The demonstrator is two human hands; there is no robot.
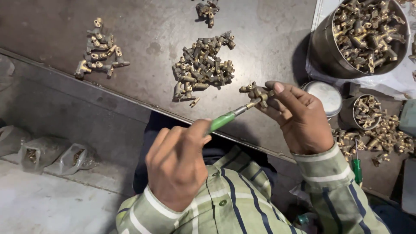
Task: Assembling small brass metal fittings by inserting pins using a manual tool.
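My left hand (175, 164) is closed around a green-handled screwdriver (223, 120). Its metal shaft points up and right into a small brass fitting (256, 92). My right hand (299, 119) pinches that fitting between thumb and fingers, just above the edge of the dark metal worktable (143, 26). Both wrists wear striped green sleeves. A heap of similar brass fittings (203, 67) lies on the table just left of the held one.
A smaller pile of fittings (99, 50) lies at the far left and a few more (208, 8) at the top. A large metal pot (366, 34) full of fittings stands top right, a small tin (366, 112) and loose fittings (385, 136) below it. A second green screwdriver (357, 167) lies at right. Plastic bags (56, 156) sit lower left.
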